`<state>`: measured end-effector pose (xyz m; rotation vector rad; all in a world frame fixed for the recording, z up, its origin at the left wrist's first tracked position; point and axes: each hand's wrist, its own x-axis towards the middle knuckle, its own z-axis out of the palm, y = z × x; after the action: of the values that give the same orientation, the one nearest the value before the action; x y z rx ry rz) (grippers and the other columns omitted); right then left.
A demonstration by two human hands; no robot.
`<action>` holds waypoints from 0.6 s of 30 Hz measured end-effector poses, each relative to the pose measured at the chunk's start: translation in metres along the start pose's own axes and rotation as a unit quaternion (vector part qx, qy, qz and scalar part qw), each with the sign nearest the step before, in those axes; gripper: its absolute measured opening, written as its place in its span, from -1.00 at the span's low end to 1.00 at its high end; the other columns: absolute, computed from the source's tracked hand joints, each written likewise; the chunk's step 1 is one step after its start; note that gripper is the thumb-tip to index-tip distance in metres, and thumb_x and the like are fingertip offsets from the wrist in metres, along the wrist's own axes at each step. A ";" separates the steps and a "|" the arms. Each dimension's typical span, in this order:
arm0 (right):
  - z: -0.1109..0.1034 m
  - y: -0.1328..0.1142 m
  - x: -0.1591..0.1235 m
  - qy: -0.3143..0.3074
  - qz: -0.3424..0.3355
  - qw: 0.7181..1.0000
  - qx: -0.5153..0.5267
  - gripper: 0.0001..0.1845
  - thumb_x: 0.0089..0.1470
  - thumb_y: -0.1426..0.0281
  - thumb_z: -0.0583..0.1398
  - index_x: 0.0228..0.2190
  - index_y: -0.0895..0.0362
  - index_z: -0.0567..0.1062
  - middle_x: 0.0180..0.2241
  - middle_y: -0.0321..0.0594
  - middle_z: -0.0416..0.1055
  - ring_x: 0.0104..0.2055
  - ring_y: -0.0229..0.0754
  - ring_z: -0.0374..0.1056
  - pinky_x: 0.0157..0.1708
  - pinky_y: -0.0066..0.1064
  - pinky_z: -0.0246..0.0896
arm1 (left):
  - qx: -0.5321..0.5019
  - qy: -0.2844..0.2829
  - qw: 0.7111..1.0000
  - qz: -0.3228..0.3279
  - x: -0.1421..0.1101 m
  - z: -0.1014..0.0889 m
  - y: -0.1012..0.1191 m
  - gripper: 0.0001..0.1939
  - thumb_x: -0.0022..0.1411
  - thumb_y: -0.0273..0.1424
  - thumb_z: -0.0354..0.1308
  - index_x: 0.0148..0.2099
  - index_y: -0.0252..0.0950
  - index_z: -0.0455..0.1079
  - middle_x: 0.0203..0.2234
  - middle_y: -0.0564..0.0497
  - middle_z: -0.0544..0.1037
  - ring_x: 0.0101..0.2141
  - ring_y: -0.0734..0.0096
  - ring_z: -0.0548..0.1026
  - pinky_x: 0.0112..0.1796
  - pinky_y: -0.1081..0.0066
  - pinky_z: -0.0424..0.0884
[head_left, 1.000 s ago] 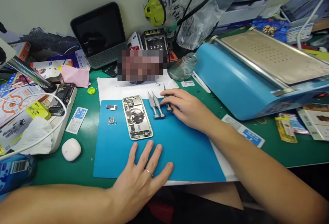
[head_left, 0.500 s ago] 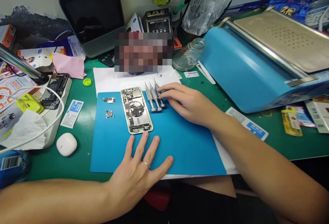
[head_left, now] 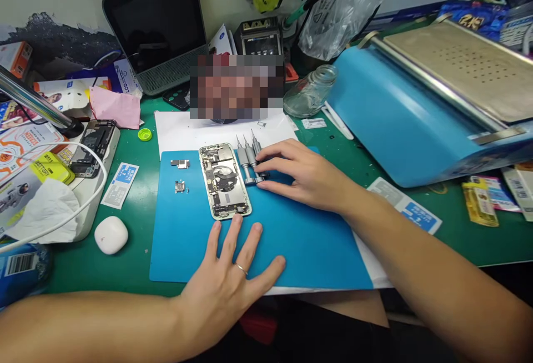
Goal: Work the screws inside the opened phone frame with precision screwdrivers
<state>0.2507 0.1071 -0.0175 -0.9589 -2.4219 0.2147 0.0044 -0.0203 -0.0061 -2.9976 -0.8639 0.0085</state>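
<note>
An opened phone [head_left: 225, 181] lies on the blue mat, its inner board and coil showing. My left hand [head_left: 229, 274] rests flat on the mat just below it, fingers spread, fingertips at or close to the phone's lower edge. To the phone's right, three grey precision screwdrivers [head_left: 249, 157] lie side by side, tips pointing away from me. My right hand [head_left: 297, 174] reaches to them from the right. Its fingers are apart, the fingertips touching or hovering at the rightmost handles, which they partly hide. Small metal phone parts [head_left: 180, 186] lie left of the phone.
Under everything is a blue mat [head_left: 179, 246] on a green table. A glass jar [head_left: 310, 92] and a large blue machine [head_left: 391, 113] stand at the right. White earbud case [head_left: 111, 235], another opened phone [head_left: 94, 146] and a cable are at the left. A blurred patch hides something behind.
My right hand has turned slightly and its thumb now shows by the screwdriver handle ends. My left hand stays in place below the phone. The whole view has shifted a little.
</note>
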 end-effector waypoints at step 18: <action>-0.002 -0.009 0.002 0.091 -0.013 0.993 0.072 -0.80 0.29 0.31 0.17 -0.12 0.02 0.56 -0.14 -0.11 0.55 -0.09 -0.07 0.49 -0.07 -0.22 0.47 | 0.010 0.010 1.000 0.000 0.000 0.001 0.000 -0.35 0.33 -0.20 0.22 0.40 -0.07 0.16 0.35 -0.34 0.17 0.28 -0.45 0.20 0.08 -0.28 0.29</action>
<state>0.2449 0.1015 -0.0118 -0.8427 -2.2183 0.2765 0.0048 -0.0202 -0.0069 -2.9751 -0.8558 -0.0131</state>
